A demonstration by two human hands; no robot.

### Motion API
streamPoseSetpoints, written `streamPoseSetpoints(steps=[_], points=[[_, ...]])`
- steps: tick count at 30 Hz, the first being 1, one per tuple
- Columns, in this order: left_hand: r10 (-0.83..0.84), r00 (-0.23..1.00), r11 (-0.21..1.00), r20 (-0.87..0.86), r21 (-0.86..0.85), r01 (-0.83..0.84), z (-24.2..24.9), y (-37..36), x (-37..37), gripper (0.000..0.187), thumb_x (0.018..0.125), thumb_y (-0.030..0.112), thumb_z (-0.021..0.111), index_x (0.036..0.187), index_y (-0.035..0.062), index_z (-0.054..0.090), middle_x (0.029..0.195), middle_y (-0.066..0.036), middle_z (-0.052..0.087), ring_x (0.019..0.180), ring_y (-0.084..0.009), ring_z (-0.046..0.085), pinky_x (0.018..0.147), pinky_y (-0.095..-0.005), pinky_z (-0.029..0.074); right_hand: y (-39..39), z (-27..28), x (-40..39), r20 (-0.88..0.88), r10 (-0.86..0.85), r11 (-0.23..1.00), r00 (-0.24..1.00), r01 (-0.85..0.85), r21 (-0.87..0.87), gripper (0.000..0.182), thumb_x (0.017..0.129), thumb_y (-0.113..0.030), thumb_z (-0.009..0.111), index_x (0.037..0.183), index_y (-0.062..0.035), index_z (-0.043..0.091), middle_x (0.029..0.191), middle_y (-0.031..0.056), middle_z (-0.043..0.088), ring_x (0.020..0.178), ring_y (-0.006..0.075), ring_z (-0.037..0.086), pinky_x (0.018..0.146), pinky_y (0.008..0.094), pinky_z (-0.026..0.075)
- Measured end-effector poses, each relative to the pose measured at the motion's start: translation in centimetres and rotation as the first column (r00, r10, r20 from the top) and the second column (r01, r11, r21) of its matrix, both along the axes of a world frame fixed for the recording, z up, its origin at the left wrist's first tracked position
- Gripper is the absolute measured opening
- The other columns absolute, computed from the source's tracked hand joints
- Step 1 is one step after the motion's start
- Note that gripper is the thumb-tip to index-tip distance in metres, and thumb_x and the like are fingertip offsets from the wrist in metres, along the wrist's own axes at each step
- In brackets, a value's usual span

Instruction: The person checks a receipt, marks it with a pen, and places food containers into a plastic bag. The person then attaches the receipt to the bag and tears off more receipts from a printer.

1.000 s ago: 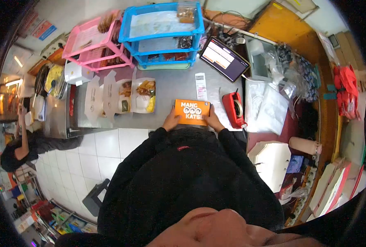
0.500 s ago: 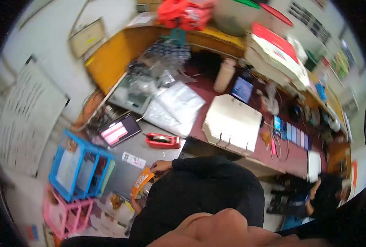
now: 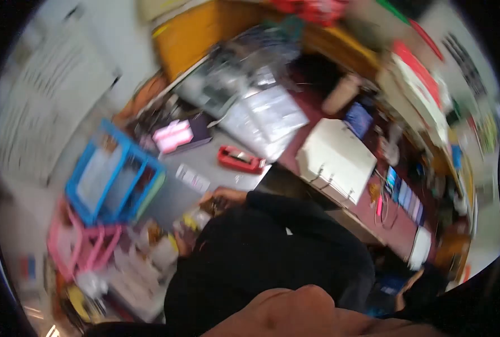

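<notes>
A: Quick one: hands?
B: Right hand (image 3: 231, 195) is at the upper-right side of a blurred item (image 3: 191, 221), seemingly touching it. Left hand (image 3: 185, 245) is at the lower end, near or on it.
A: Fingers clenched or released?
B: Cannot tell for either one (motion smear, whole view is soft). No call on a grasp.
A: And the item, where?
B: Between the two hands, close to the front of the black top (image 3: 272, 247). Yellow and whitish patches, brownish by the right fingers. One piece or several, can't say.
A: Around it?
B: Metal counter (image 3: 174, 203) beyond. Printed slip (image 3: 192, 178) lies on it, near the right hand; red tape dispenser (image 3: 240, 159) farther along, near the counter's edge.
A: Other side?
B: White containers with food (image 3: 161, 247) just beside the left hand. Blue rack (image 3: 77, 177) and pink rack (image 3: 76, 244) past those, next to each other.
A: Lit screen?
B: Device with a pinkish display (image 3: 174, 136), beyond the slip. Clear plastic sheets (image 3: 275, 109) near it.
</notes>
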State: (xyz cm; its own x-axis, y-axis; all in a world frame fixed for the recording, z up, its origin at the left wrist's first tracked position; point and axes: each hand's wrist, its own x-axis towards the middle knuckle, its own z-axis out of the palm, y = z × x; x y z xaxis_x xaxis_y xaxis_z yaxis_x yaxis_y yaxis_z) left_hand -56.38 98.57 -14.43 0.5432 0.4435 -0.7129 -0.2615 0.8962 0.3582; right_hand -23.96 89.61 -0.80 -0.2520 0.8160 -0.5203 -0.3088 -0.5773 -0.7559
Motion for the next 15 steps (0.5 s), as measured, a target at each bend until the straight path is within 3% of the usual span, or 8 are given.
streamPoseSetpoints(steps=[1, 2, 4, 6, 8, 11, 13, 15], points=[[-0.084, 0.988, 0.987, 0.133, 0.146, 0.064, 0.4, -0.7, -0.5, 0.06, 0.084, 0.063, 0.038, 0.126, 0.02, 0.046, 0.12, -0.007, 0.05, 0.11, -0.0264, 0.046, 0.096, -0.0433, 0.036, 0.2, 0.5, -0.4, 0.09, -0.037, 0.999, 0.995, 0.037, 0.0, 0.055, 0.082, -0.048, 0.054, 0.121, -0.009, 0.049, 0.09, 0.0047, 0.054, 0.071, 0.0169, 0.055, 0.052, 0.0264, 0.047], [0.077, 0.974, 0.988, 0.212, 0.117, -0.104, -0.7, -1.2, -0.6, 0.064, 0.086, 0.061, 0.039, 0.133, 0.0173, 0.04, 0.126, -0.01, 0.047, 0.116, -0.0279, 0.044, 0.097, -0.0445, 0.036, 0.7, -2.1, 0.0, 0.159, -0.008, 0.996, 0.987, 0.021, -0.081, 0.056, 0.078, -0.046, 0.058, 0.115, -0.0057, 0.049, 0.1, 0.007, 0.054, 0.078, 0.0172, 0.056, 0.057, 0.029, 0.05], [-0.004, 0.937, 0.954, -0.348, 0.279, 0.108, 9.5, -3.5, 0.6, 0.067, 0.087, 0.06, 0.039, 0.136, 0.014, 0.035, 0.129, -0.013, 0.044, 0.118, -0.0274, 0.043, 0.094, -0.0429, 0.038, 1.3, -0.2, 0.3, 0.227, 0.06, 0.998, 0.972, -0.058, -0.016, 0.056, 0.074, -0.038, 0.065, 0.111, -0.0003, 0.049, 0.1, 0.011, 0.057, 0.086, 0.02, 0.059, 0.069, 0.0332, 0.051], [0.123, 0.91, 0.963, -0.397, 0.269, -0.013, 9.1, -5.2, 0.1, 0.068, 0.087, 0.06, 0.038, 0.136, 0.0132, 0.034, 0.13, -0.014, 0.043, 0.117, -0.0273, 0.043, 0.092, -0.0422, 0.039, 3.4, -2.6, 1.2, 0.651, 0.199, 0.973, 0.733, -0.228, -0.04, 0.064, 0.069, -0.034, 0.069, 0.12, -0.0025, 0.049, 0.096, 0.0142, 0.061, 0.085, 0.0204, 0.059, 0.066, 0.0316, 0.049], [0.173, 0.88, 0.963, -0.443, 0.263, -0.056, 7.7, -6.8, 0.5, 0.07, 0.087, 0.062, 0.036, 0.136, 0.0116, 0.034, 0.132, -0.015, 0.041, 0.116, -0.0271, 0.044, 0.087, -0.0409, 0.042, 5.8, -3.5, 1.6, 0.816, 0.14, 0.94, 0.561, -0.334, 0.068, 0.073, 0.064, -0.035, 0.072, 0.123, 0.0001, 0.046, 0.091, 0.0183, 0.061, 0.083, 0.0271, 0.06, 0.072, 0.0348, 0.048], [0.237, 0.863, 0.952, -0.446, 0.284, -0.115, 7.9, -9.0, 1.1, 0.071, 0.088, 0.062, 0.033, 0.136, 0.0109, 0.034, 0.131, -0.017, 0.042, 0.114, -0.0273, 0.046, 0.085, -0.0391, 0.043, 10.7, -5.9, 2.2, 0.906, 0.038, 0.907, 0.422, -0.395, 0.146, 0.072, 0.062, -0.035, 0.074, 0.119, 0.0004, 0.048, 0.091, 0.0206, 0.062, 0.085, 0.0297, 0.061, 0.076, 0.0364, 0.048], [0.275, 0.856, 0.941, -0.438, 0.304, -0.147, 8.6, -10.3, 0.6, 0.07, 0.088, 0.062, 0.032, 0.136, 0.011, 0.035, 0.13, -0.017, 0.044, 0.112, -0.0277, 0.047, 0.084, -0.038, 0.044, 13.6, -6.2, 1.5, 0.951, -0.124, 0.959, 0.285, -0.211, 0.188, 0.07, 0.06, -0.036, 0.076, 0.115, -0.0004, 0.05, 0.099, 0.0234, 0.058, 0.091, 0.034, 0.059, 0.079, 0.0393, 0.048], [0.166, 0.885, 0.932, -0.434, 0.364, 0.003, 9.3, -11.3, -0.4, 0.067, 0.089, 0.061, 0.031, 0.133, 0.0111, 0.039, 0.119, -0.016, 0.053, 0.099, -0.0239, 0.055, 0.079, -0.0335, 0.045, 14.7, -6.2, 0.4, 0.976, -0.083, 0.963, 0.201, -0.236, 0.13, 0.069, 0.06, -0.037, 0.076, 0.113, -0.0007, 0.051, 0.102, 0.0243, 0.055, 0.093, 0.0361, 0.058, 0.079, 0.0406, 0.048]])
